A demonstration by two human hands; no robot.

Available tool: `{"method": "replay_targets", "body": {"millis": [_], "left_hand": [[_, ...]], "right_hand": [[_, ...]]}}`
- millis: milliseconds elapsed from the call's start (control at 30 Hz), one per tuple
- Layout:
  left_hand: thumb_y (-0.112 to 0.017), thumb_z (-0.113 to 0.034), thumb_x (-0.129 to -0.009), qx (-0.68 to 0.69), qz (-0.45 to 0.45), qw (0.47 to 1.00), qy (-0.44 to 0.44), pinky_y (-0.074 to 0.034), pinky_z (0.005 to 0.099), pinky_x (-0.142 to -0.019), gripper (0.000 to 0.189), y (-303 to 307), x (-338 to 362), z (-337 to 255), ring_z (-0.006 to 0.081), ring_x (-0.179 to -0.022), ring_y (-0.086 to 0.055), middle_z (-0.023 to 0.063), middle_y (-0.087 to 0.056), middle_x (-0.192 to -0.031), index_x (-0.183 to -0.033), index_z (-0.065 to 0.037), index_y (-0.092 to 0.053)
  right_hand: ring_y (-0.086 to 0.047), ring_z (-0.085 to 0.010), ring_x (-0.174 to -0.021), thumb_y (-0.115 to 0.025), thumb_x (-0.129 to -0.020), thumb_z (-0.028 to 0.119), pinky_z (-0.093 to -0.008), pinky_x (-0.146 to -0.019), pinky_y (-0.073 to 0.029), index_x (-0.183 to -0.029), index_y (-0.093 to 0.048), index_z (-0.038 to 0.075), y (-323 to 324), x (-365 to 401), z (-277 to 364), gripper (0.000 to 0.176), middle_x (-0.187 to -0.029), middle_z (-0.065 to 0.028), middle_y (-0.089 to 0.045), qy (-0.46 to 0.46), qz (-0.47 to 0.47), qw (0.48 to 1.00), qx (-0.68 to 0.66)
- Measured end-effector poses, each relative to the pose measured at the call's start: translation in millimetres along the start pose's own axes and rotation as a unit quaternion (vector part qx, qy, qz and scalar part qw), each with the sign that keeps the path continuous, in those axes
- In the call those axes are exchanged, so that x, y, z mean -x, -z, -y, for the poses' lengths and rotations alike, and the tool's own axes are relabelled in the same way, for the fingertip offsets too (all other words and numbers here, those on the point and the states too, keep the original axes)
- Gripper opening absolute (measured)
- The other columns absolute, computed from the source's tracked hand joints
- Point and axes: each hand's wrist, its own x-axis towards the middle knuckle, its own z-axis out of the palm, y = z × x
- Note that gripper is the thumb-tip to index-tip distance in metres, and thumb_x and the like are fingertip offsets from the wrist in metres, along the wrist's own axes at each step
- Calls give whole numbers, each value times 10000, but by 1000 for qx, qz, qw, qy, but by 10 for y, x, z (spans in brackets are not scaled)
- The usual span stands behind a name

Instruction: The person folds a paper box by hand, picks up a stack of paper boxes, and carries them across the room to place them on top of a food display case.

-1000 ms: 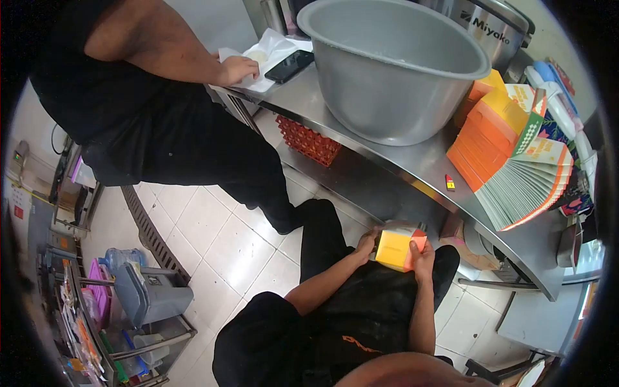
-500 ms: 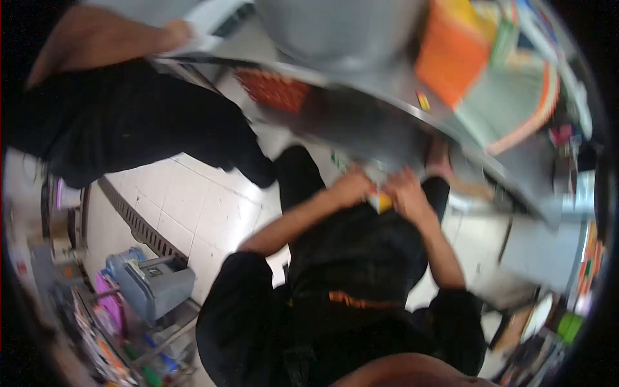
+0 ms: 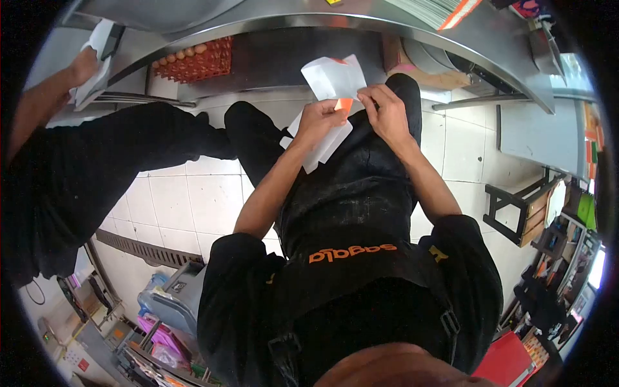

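Over my lap is a partly folded white cardboard box (image 3: 332,79) with an orange patch. Its upper part stands bent up, while a lower flap (image 3: 329,145) reaches down across my thigh. My left hand (image 3: 319,122) is closed on the box's fold beside the orange patch. At the right edge of the same box, my right hand (image 3: 387,115) pinches the card between thumb and fingers.
A steel table (image 3: 277,24) runs across in front, with a red egg crate (image 3: 213,63) beneath. To the left, a co-worker's hand (image 3: 84,66) holds something white. A wooden stool (image 3: 532,209), a grey bin (image 3: 182,290) and a floor drain (image 3: 148,250) surround me.
The view has shifted and sharpened. The box now shows opened out, with white panels above and below my hands. The co-worker's hand appears further left.
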Motion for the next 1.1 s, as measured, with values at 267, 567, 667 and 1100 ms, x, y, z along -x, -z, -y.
{"method": "replay_targets", "body": {"millis": [267,567,667,1100], "left_hand": [[-683,-58,-852,179,-72,981,-24,-544,235,-745,253,-71,104,-71,129,-858,-654,97,-677,-957,-1085,17,-617],[-655,-29,-870,199,-67,974,-85,-554,275,-773,257,-204,312,-294,132,-863,-646,107,-680,-1001,-1120,23,-628],[-658,-29,-867,202,-64,973,-93,-553,274,-775,264,-190,303,-251,132,-863,-646,106,-679,-1001,-1125,18,-630],[-708,-15,-818,167,-59,979,-105,-544,282,-798,281,-128,292,-196,166,-901,-653,121,-669,-1024,-1080,32,-618]], "right_hand": [[-680,-151,-782,-724,-816,90,-287,-722,-530,-937,-636,-9,73,-18,198,180,-868,-102,-702,-120,10,975,-185],[-697,-152,-800,-725,-814,106,-277,-733,-533,-933,-694,0,71,-20,391,162,-869,-110,-723,-110,-5,978,-180],[-696,-143,-799,-722,-818,112,-271,-723,-533,-938,-699,4,61,-8,393,163,-867,-107,-724,-120,0,975,-189],[-686,-149,-778,-701,-838,108,-276,-681,-517,-962,-709,40,62,11,467,142,-868,-60,-723,-108,65,983,-135]]}}
